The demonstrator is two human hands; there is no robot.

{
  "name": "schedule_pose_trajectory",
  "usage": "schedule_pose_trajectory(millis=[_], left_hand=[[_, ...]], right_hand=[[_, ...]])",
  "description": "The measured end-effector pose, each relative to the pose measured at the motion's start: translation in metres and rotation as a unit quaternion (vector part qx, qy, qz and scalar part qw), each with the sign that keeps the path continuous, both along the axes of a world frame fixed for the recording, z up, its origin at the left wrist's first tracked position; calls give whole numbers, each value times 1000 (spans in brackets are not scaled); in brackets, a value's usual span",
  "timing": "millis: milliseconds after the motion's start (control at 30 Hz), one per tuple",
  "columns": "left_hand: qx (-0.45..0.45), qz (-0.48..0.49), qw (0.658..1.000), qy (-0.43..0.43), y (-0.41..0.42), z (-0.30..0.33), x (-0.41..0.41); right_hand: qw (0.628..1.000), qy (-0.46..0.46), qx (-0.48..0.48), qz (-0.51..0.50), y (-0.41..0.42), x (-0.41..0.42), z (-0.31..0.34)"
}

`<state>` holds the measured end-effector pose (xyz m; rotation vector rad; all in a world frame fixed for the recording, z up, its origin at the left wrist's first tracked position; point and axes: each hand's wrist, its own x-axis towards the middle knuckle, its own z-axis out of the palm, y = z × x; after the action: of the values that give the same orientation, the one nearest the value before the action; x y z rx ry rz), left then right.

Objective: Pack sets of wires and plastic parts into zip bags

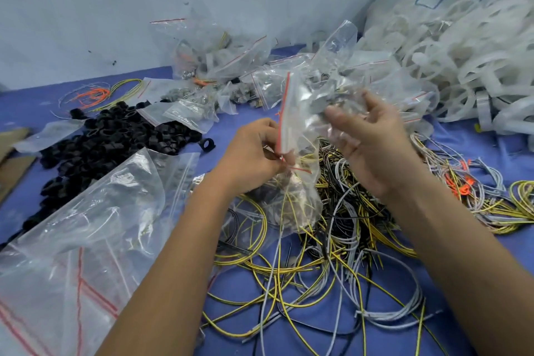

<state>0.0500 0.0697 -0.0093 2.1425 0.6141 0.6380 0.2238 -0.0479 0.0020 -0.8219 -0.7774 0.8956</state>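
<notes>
Both hands up, left hand (252, 153) pinching zip bag (300, 136), right hand (372, 141) behind it

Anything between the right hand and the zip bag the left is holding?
Nothing visible. The left hand pinches the zip bag at its red seal strip, and the right hand sits against the bag's clear film on the far side, fingers spread, apparently touching it already.

Bright, even, diffuse light with a cool blue cast, source apparently overhead; shadows soft and faint; white glare streaks on the plastic bags (86, 211); right hand (372, 136) motion-blurred; wide-angle bending at edges, far right corner soft, overexposed.
</notes>
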Motion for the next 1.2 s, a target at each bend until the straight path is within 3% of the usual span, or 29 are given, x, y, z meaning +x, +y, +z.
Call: schedule_pose_trajectory(millis=[100,200,433,533,633,700,800,1000,1067,1100,1200], left_hand=[[-2,7,999,-48,0,2,3],[74,17,996,-54,4,5,-1],[18,-10,999,-35,16,14,-19],[1,-21,998,-61,20,18,-23],[-2,-23,996,-87,20,22,-23],[10,-10,994,-109,21,25,-24],[30,-6,990,-135,18,30,-20],[35,-95,983,-150,-24,43,16],[36,-106,981,-160,-29,47,20],[35,-106,980,-166,-29,48,20],[37,-94,981,-167,-28,46,17]], right_hand=[[993,-100,-62,19,1,-18,-4],[978,-179,-105,15,3,-28,-8],[977,-107,-153,101,2,-32,-10],[966,-171,-182,68,3,-29,-14],[902,-381,-203,3,4,-23,-17],[863,-470,-184,3,4,-20,-15],[824,-548,-143,25,2,-19,-9],[748,-653,-118,-19,3,-23,-5],[760,-644,-90,-20,4,-23,-2],[794,-600,-94,6,3,-24,-1],[923,-346,-110,125,-2,-25,2]])
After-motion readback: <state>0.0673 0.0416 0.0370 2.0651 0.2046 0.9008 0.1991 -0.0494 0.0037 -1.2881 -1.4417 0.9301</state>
